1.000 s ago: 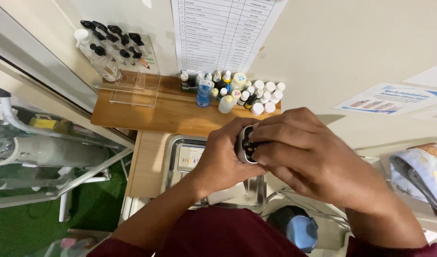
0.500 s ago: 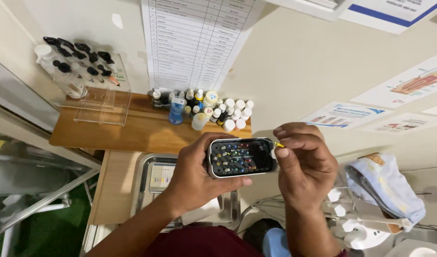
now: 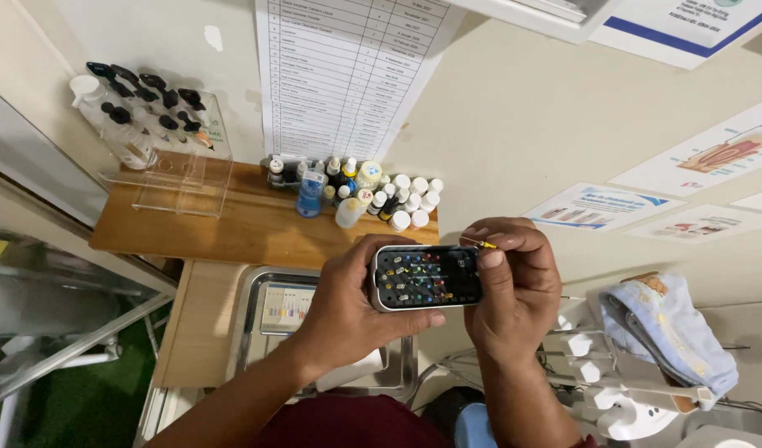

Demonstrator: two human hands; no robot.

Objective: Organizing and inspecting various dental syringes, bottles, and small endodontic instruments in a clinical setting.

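Centre of frame: left hand (image 3: pixel 348 307) grips a small rounded-rectangle instrument box (image 3: pixel 427 277), silver rim, dark perforated top w/ many small coloured-handled instruments standing in the holes. Thumb lies under the lower edge, other fingers wrapped round the left end; box held level, above the steel tray. Right hand (image 3: pixel 514 286) is just right of the box, touching its right end; fingers closed, thumb + forefinger pinching a thin yellow-handled instrument (image 3: pixel 483 244) at upper right corner of the box. Its fine metal tip points left; too small to tell more.

Below the hands, lower centre: steel tray (image 3: pixel 256 319) on a pale wooden table (image 3: pixel 194 332), holding a flat card w/ coloured bars (image 3: pixel 285 307).

Upper centre: wooden shelf (image 3: pixel 232 228) against the wall, carrying a cluster of small bottles (image 3: pixel 373 199), mostly white caps, one blue bottle (image 3: pixel 310 192) at its left. Left on shelf: clear acrylic stand (image 3: pixel 182 178); above it, upper left of frame, a group of dark-capped dropper bottles (image 3: pixel 140 112).

Wall: printed list sheet (image 3: pixel 348 75) top centre, illustrated posters (image 3: pixel 601 207) at right.

Lower right: white instrument holder rack (image 3: pixel 597 365) and a light blue cloth (image 3: pixel 667 323) draped beside it. Dark red sleeves at bottom edge.
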